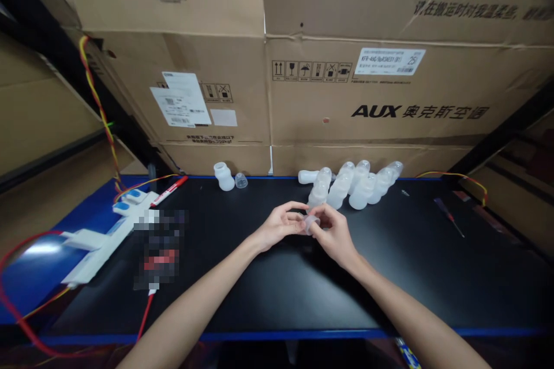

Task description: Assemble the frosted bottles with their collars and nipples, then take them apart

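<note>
Over the middle of the black table, a small translucent ring-shaped piece (pixel 311 223) is pinched between my two hands. My left hand (pixel 277 226) grips its left side with thumb and fingers. From the right, my right hand (pixel 334 235) closes on the same piece, its fingertips at the rim. Just behind my hands stands a translucent white bottle (pixel 319 187) with a domed cap, its base partly hidden by my fingers. More capped bottles (pixel 359 199) stand to its right, and another bottle (pixel 307 176) lies on its side behind.
An uncapped bottle (pixel 224 177) and a clear domed cap (pixel 241 180) stand at the back left. A white power strip (pixel 108 236), a red marker (pixel 171 190) and cables occupy the left side. A screwdriver (pixel 452 219) lies right. Cardboard boxes (pixel 311 121) wall the back.
</note>
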Motion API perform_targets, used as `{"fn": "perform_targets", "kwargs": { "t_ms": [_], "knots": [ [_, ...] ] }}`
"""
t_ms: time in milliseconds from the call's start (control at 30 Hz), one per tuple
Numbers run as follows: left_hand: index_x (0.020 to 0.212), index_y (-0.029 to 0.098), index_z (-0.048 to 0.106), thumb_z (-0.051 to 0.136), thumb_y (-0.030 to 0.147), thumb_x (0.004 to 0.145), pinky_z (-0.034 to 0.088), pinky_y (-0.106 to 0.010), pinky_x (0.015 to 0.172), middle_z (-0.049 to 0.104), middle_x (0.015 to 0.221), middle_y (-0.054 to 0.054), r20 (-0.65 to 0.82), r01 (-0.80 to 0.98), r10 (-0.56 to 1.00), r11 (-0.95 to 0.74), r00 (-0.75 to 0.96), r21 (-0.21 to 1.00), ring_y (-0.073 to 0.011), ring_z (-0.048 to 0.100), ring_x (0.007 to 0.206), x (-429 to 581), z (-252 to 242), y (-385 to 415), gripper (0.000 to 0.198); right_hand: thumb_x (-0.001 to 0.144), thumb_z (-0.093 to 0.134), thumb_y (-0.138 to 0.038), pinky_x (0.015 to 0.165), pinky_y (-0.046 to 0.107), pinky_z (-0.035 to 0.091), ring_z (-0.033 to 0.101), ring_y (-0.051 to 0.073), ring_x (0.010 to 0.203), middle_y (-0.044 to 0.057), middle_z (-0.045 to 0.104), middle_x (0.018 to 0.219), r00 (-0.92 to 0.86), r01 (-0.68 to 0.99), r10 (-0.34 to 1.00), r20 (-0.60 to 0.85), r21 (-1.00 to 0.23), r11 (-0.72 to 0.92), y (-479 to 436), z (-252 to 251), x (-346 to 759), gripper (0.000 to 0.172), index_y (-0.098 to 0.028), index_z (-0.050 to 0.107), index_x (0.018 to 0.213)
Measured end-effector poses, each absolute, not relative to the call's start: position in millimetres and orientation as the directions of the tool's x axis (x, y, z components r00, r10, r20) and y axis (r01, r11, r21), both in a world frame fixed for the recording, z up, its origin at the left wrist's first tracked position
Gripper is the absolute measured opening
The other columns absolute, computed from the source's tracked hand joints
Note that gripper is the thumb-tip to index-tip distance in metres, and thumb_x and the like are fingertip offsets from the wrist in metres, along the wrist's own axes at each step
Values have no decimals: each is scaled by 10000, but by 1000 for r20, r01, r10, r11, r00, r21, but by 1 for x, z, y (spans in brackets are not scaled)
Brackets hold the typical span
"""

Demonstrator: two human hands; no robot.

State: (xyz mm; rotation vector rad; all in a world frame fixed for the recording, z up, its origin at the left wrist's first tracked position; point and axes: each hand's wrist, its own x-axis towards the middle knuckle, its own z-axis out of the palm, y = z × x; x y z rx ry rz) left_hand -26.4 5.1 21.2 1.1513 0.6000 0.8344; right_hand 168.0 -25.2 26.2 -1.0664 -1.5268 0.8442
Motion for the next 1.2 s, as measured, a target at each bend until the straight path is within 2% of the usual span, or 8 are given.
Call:
{"fn": "perform_targets", "kwargs": {
  "t_ms": [100,167,267,367,500,800,1067,1200],
  "knots": [
    [1190,203,731,928,475,794,594,-415,877,749,909,-60,231,23,911,-254,341,967,-230,726,838,-41,23,17,519,907,769,-372,572,287,568,676,180,681,41,727,856,-60,169,946,318,-931,323,-26,27,165,176,-212,714,954],
    [1101,231,749,870,444,847,543,-471,1034,717,1022,-85,480,318,876,-467,42,825,-280,695,1039,-60,26,31,353,902,780,-394,568,294,581,677,179,673,34,723,848,-69,118,960,272,-953,278,-26,25,163,200,-215,722,968],
    [1333,195,639,830,361,857,360,-568,1243,572,1394,-187,673,666,621,-306,-401,680,-376,509,1415,-98,25,57,539,842,825,-372,562,299,594,661,157,616,9,711,819,-139,-10,978,158,-987,159,-25,21,159,221,-209,734,960],
    [1506,151,463,881,376,794,263,-603,1292,386,1577,-244,648,735,535,-72,-542,675,-414,350,1537,-135,18,80,856,773,888,-360,606,318,619,669,147,609,2,723,818,-240,-125,971,23,-992,-8,-25,18,153,297,-191,771,987],
    [1299,170,591,904,361,785,295,-595,1267,452,1528,-198,533,695,606,45,-591,718,-410,366,1501,-162,8,93,632,695,961,-309,810,376,665,722,172,804,16,754,936,-304,-317,949,-83,-931,-183,-29,19,148,424,-204,813,1079],
    [1293,160,599,738,277,861,467,-439,1116,682,1241,-114,726,728,553,-281,-409,625,-287,639,1159,-129,19,73,469,935,769,-573,1077,518,599,775,268,1078,120,804,1146,-436,-482,895,-97,-815,-323,-29,36,157,447,-217,742,1204],
    [1128,245,692,757,336,803,536,-353,909,726,1032,-62,614,483,782,-581,109,655,-253,696,913,-63,23,21,344,847,923,-439,1165,543,533,719,315,1293,81,788,1233,6,-245,931,364,-903,354,-37,43,160,370,-281,641,1027],
    [1081,256,760,830,322,744,530,-362,882,744,1017,-78,576,325,792,-609,203,723,-265,687,877,-44,30,1,350,885,893,-444,1211,572,493,673,329,1377,97,774,1274,33,-184,900,436,-882,434,-40,49,162,381,-292,563,998]
  ]
}}
